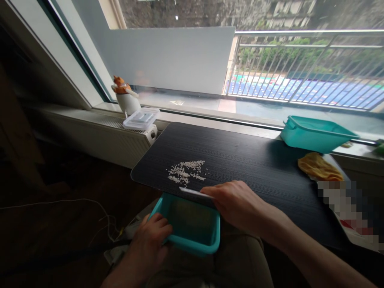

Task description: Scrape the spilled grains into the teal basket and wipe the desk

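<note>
A wide glass window [186,60] is filling the background, and a black wood-grained surface [246,154] with rounded corners is extending in front of it. A long white metal radiator [87,120] is running along the left. A rectangular turquoise plastic basin [312,135] is standing by the window at the far right. A second container, a turquoise plastic tub [195,246], is sitting over the person's lap, just below the surface's near edge; its dim inside is showing too little to tell what it holds. The left hand [154,233] is gripping this tub, its fingers curling over the left rim. A crumpled yellow cloth [319,167] is lying near the basin, while a white pot [127,103] with an orange top is standing behind a flat clear plastic box [141,119] on the radiator. The right hand [237,202] is grasping a thin, flat white strip [192,192] in its fingers, the strip's tip pointing left beside the near edge. Small white grains [181,172] are lying scattered on the surface, just beyond that tip.
</note>
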Demonstrator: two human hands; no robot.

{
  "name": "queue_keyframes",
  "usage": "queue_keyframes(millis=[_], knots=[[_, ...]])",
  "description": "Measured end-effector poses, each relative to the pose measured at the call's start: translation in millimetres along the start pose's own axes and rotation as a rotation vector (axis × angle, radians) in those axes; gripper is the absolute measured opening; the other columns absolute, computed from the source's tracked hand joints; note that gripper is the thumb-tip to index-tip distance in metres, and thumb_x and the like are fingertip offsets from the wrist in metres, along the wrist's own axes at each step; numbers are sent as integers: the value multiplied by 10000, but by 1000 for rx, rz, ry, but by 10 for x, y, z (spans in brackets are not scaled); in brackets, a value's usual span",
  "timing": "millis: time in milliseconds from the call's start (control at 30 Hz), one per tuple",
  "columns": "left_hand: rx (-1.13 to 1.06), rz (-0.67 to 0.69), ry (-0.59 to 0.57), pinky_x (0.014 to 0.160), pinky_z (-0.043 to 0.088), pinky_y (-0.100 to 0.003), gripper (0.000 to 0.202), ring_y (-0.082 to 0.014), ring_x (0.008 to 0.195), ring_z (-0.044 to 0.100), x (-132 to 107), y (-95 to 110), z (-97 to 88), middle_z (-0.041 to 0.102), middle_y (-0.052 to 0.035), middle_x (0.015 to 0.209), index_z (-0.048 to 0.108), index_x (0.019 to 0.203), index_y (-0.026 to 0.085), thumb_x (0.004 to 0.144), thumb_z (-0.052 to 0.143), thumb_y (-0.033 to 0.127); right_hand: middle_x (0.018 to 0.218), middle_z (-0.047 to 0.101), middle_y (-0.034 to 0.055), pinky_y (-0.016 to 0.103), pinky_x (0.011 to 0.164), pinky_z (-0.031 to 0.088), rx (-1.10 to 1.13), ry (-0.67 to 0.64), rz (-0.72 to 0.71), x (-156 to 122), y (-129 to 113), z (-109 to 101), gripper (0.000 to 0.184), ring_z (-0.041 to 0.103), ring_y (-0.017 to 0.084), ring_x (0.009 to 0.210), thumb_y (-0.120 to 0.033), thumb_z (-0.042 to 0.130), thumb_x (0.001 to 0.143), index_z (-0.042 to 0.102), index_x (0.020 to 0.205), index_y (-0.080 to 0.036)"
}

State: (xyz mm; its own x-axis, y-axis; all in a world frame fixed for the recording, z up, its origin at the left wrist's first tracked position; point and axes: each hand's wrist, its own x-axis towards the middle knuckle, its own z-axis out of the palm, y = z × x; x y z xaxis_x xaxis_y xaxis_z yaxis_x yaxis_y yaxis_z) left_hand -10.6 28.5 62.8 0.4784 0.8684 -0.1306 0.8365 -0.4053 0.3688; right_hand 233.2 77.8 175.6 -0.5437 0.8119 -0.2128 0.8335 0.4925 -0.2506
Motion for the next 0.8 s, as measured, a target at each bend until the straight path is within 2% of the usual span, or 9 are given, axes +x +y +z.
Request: queue_keyframes(millis=[100, 233, 500, 700, 800], knots=[[-22, -15, -8, 784, 377, -363, 191, -201, 842, 553, -33, 3, -31, 639, 6, 728, 610, 664, 202, 641, 540, 25, 745, 699, 33, 264, 545, 241, -92, 52, 8, 215, 52, -15, 270, 645, 153, 700, -106, 418, 858, 636, 958, -230], [-26, -33, 25, 787, 372, -365, 228, -196, 833, 552, -81, -47, -31, 629, 5, 721, 607, 662, 199, 624, 511, -4, 806, 710, 41, 267, 547, 253, -161, 40, -18, 389, 66, -5, 326, 653, 165, 724, -106, 406, 863, 628, 1052, -251], [24, -69, -2, 787, 376, -373, 189, -215, 869, 544, -89, -162, -45, 640, -9, 764, 611, 679, 201, 648, 521, 38, 682, 672, 17, 247, 538, 264, -73, -76, -65, 274, -85, -61, 236, 621, 145, 646, -189, 409, 907, 636, 856, -224], [17, -62, 8, 791, 371, -374, 189, -212, 866, 536, -118, -167, -57, 636, -3, 757, 619, 703, 206, 666, 527, 46, 765, 705, 34, 273, 559, 248, -131, 24, -27, 398, -43, -7, 309, 647, 167, 701, -113, 406, 870, 632, 1027, -253], [17, -67, -1, 796, 371, -377, 205, -210, 854, 534, -135, -182, -58, 631, -4, 747, 616, 698, 203, 639, 521, 31, 747, 698, 33, 272, 549, 246, -128, -24, -39, 380, -95, -3, 268, 645, 159, 687, -134, 403, 888, 636, 973, -237]])
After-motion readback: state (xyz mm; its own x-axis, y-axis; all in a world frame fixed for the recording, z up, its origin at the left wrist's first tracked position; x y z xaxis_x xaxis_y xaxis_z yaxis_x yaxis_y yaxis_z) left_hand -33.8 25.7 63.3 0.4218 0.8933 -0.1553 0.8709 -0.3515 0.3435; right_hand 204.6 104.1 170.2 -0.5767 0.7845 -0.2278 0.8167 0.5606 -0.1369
